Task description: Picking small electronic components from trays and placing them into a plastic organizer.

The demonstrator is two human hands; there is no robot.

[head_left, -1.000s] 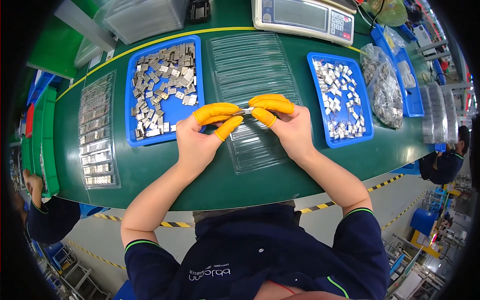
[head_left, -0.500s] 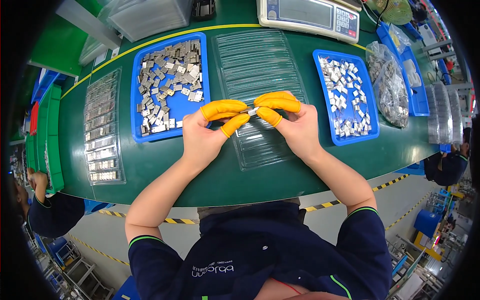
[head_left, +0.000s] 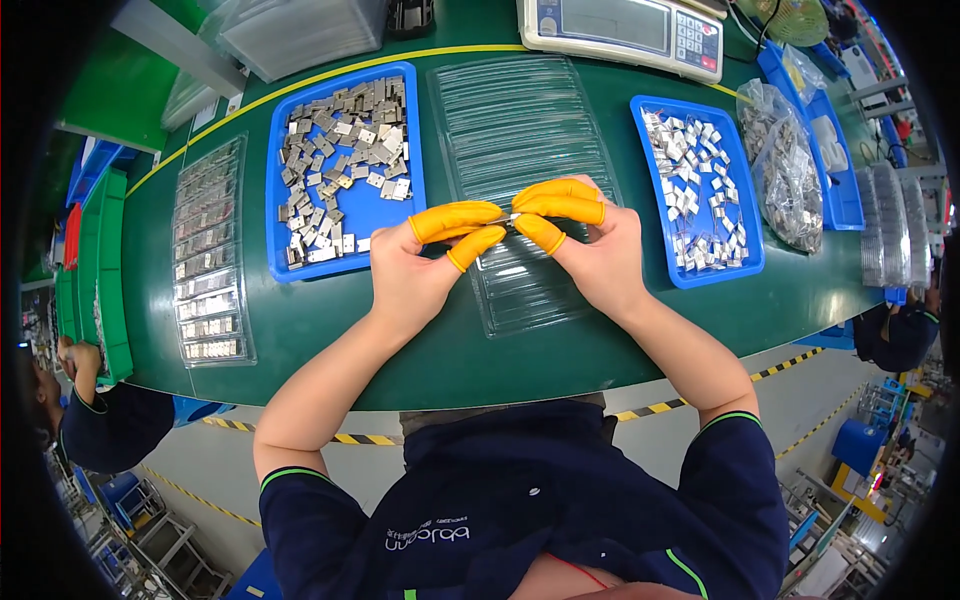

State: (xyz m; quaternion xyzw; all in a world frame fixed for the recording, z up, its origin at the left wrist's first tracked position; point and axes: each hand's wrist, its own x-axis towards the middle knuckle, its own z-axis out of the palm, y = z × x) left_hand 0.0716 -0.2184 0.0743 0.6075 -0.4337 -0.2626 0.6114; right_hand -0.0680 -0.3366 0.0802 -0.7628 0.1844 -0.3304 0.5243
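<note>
mostly hidden small part (head_left: 511,219), pinched by left hand (head_left: 412,268), right hand (head_left: 601,256)

Factory workshop, green workbench (head_left: 310,325), blue parts trays (head_left: 372,210), probably machinery (head_left: 858,446) beyond

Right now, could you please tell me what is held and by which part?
The left hand and right hand pinch at least one small silvery piece; yellow finger covers hide which part each grips.

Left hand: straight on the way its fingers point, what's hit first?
Likely the right hand, just beyond the small part pinched between the two; depth there is unclear.
</note>
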